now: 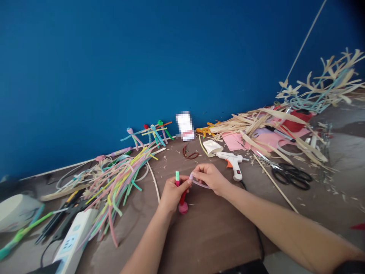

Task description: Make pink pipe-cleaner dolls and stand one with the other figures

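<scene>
It was a craft workspace: pastel pipe cleaners (110,200), a white hot-glue gun (235,163), black-handled scissors (281,167) and pink sheets (232,141) lay on a brown work surface (216,228) against a blue wall (182,57).

Own body, as seen from head camera. Left hand (170,195): bare, fingers slim. Left forearm (150,238): bare from wrist to lower frame edge, smooth in outline, tapering toward the wrist. Right hand (213,179): bare likewise. Right forearm (276,220): longer stretch visible, also bare, broadening away from the wrist. Worn: dark, near-black sleeve (353,267), lower right corner; only its edge in frame, fabric too blurred to identify. Black patch (248,268) at bottom edge, between the arms: cannot tell whether clothing.
</scene>
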